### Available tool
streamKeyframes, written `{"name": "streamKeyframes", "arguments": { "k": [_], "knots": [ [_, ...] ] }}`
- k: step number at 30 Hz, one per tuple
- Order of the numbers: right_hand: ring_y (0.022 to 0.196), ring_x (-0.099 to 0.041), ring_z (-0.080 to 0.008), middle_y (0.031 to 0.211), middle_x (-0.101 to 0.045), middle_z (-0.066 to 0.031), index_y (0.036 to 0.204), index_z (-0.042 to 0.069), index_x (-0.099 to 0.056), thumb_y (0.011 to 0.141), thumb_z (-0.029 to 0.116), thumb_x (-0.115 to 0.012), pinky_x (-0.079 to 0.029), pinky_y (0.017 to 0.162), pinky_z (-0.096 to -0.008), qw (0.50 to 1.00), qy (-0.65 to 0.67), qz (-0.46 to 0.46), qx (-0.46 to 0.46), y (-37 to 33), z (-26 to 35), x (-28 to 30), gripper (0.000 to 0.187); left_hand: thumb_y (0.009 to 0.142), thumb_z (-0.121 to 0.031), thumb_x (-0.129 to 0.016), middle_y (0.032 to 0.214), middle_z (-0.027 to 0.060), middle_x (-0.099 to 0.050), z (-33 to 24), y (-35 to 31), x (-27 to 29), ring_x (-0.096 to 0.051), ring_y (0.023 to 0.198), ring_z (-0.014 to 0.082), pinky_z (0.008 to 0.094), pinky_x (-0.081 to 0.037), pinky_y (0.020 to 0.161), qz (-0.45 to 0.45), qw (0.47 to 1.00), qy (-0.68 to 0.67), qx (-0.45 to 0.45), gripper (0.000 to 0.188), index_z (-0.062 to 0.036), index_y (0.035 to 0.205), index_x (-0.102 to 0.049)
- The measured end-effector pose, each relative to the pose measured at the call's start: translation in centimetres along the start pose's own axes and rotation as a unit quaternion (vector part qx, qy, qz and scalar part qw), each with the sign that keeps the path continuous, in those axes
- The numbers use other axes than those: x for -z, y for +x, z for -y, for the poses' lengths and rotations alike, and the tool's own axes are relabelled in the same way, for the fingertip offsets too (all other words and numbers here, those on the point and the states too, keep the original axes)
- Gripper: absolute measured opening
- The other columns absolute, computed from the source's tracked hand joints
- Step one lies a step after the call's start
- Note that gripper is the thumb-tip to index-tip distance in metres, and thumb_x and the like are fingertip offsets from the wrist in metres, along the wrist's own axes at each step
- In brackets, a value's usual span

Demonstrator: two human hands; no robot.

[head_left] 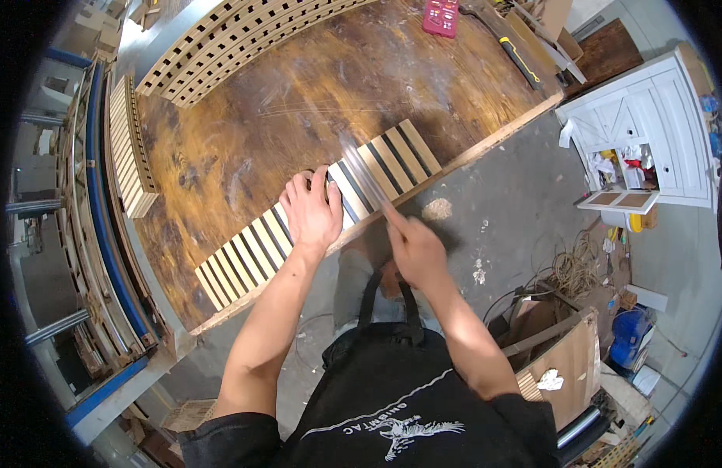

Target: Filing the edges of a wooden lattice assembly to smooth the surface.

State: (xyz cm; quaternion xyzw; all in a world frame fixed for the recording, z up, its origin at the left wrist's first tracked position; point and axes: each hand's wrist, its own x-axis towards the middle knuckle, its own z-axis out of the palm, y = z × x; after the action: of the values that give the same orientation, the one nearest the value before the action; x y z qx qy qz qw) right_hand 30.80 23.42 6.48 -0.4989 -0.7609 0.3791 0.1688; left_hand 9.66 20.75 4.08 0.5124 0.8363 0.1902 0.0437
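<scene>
A row of pale wooden slats with dark gaps [248, 253] lies along the near edge of the brown worktable. My left hand [310, 210] rests on the middle of this slatted panel, its fingers bent over the far edge and holding it down. In my right hand [419, 249], the fingers are wrapped round the handle of a long tool [365, 171]. Motion smears the tool into a pale, metallic streak across the slats to the right of my left hand, so its kind cannot be made out.
Slotted wooden strips [220, 51] stand stacked at the table's far left, near a shorter slatted stack [128, 148]. A red case [441, 17] and a yellow-black handled tool [519, 62] lie far right. A white cabinet [650, 125] and a cardboard box [560, 359] stand beyond the table's right edge.
</scene>
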Motion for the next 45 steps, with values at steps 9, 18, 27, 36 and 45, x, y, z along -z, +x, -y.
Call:
{"name": "streamKeyframes", "arguments": {
  "k": [9,18,27,36,45],
  "knots": [
    [0.102,-0.071,-0.0397,0.108,-0.072,-0.0221,0.154,0.022,-0.057,0.107,0.027,-0.057,-0.056,0.089,-0.0445,0.982,0.004,0.137,-0.127,-8.2,-2.8,5.0,0.047,0.104,-0.031,-0.055,0.125,0.0139,-0.057,0.3,0.3,0.5,-0.049,0.124,0.0332,0.0501,-0.034,0.112,0.035,0.998,-0.029,0.036,0.040,-0.0126,0.139,-0.062],
    [0.087,-0.073,-0.0227,0.107,-0.077,-0.0092,0.157,0.009,-0.051,0.108,0.016,-0.057,-0.057,0.082,-0.0383,0.957,0.208,0.130,-0.152,-5.3,-1.5,3.9,0.050,0.102,-0.035,-0.059,0.129,0.0165,-0.059,0.3,0.2,0.0,-0.051,0.128,0.0352,0.0508,-0.032,0.114,-0.011,0.999,0.001,0.045,0.045,-0.0057,0.136,-0.061],
    [0.087,-0.071,-0.0455,0.098,-0.073,-0.0232,0.162,0.023,-0.046,0.109,0.019,-0.047,-0.055,0.078,-0.0553,0.997,0.015,0.077,-0.024,-5.1,-1.2,-0.8,0.052,0.100,-0.036,-0.061,0.125,0.0156,-0.059,0.3,0.2,0.2,-0.052,0.125,0.0358,0.0495,-0.034,0.113,-0.002,0.998,-0.006,0.067,0.041,-0.0057,0.127,-0.062],
    [0.093,-0.070,-0.0494,0.101,-0.074,-0.0262,0.164,0.028,-0.040,0.110,0.021,-0.043,-0.054,0.081,-0.0610,0.994,-0.042,0.089,-0.047,1.6,2.1,-2.8,0.055,0.099,-0.030,-0.065,0.126,0.0162,-0.059,0.9,0.3,-0.2,-0.052,0.124,0.0368,0.0500,-0.035,0.109,-0.005,0.999,-0.001,0.044,0.039,-0.0046,0.129,-0.061],
    [0.108,-0.063,-0.0542,0.109,-0.068,-0.0345,0.160,0.023,-0.049,0.112,0.024,-0.046,-0.053,0.087,-0.0564,0.987,-0.026,0.111,-0.112,1.5,3.7,-1.2,0.047,0.100,-0.030,-0.063,0.124,0.0158,-0.058,0.3,0.2,0.4,-0.051,0.123,0.0358,0.0502,-0.034,0.111,0.012,0.998,-0.040,0.043,0.038,-0.0047,0.129,-0.060]
  ]
}}
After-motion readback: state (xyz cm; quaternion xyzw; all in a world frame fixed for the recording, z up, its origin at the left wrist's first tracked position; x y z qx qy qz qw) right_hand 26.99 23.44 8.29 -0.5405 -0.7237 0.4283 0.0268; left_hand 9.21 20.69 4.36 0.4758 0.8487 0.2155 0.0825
